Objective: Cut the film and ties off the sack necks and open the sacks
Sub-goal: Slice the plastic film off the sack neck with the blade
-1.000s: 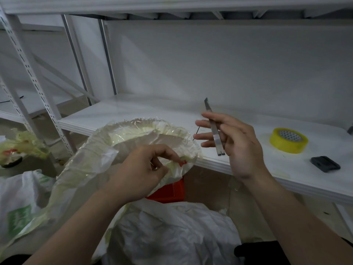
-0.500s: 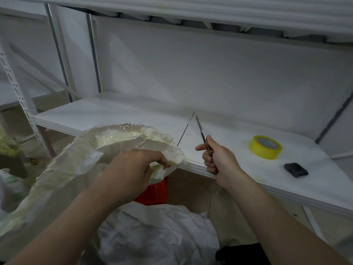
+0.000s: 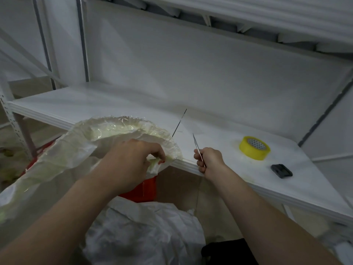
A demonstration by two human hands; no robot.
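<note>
A curled band of yellowish film and white sack cloth [image 3: 114, 131] arcs up in front of the shelf edge. My left hand [image 3: 131, 161] pinches its right end between thumb and fingers. My right hand [image 3: 209, 159] grips a slim metal knife [image 3: 196, 145] in a fist, blade pointing up and away, a short gap right of the film. A white woven sack [image 3: 145, 232] lies crumpled below my arms.
A white shelf board [image 3: 114, 104] runs across, with a yellow tape roll [image 3: 255, 148] and a small black object [image 3: 281, 170] on its right part. Something red [image 3: 143, 190] sits under the film. A shelf post [image 3: 17, 127] stands at left.
My right hand closed from loose fingers into a fist round the knife and dropped to the shelf edge. The left hand kept its pinch on the film. The view shifted left and down.
</note>
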